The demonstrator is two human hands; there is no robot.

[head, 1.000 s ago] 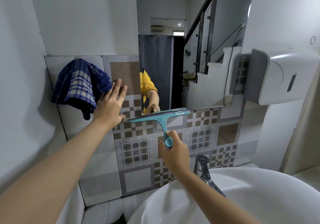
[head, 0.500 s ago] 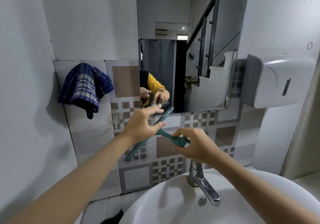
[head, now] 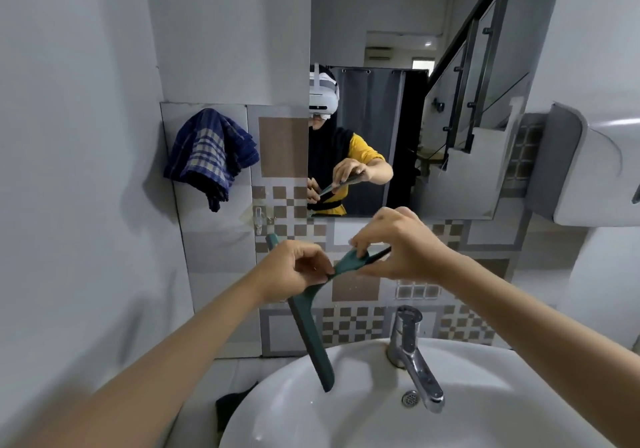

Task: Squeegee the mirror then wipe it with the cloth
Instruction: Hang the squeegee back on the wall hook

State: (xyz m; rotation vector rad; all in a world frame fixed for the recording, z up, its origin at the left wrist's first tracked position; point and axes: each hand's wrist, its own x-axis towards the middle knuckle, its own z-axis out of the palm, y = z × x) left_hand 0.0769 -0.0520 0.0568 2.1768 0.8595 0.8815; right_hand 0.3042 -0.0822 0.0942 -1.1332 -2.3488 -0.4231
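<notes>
Over the sink I hold the teal squeegee (head: 310, 329) in both hands, away from the mirror (head: 450, 128). Its long blade slants steeply down, with the lower end above the basin. My left hand (head: 294, 269) is closed around the upper part of the blade by the neck. My right hand (head: 398, 248) pinches the handle, whose dark end sticks out past my fingers. The blue checked cloth (head: 211, 153) hangs bunched on the wall to the left of the mirror, apart from both hands.
A white basin (head: 485, 413) with a chrome tap (head: 412, 354) lies directly below my hands. A white wall dispenser (head: 588, 167) juts out at the right. A small hook (head: 259, 217) sits on the patterned tiles under the cloth.
The squeegee has come off the mirror's lower edge and swung blade-down over the basin. My left hand left the wall by the cloth and took hold of the squeegee.
</notes>
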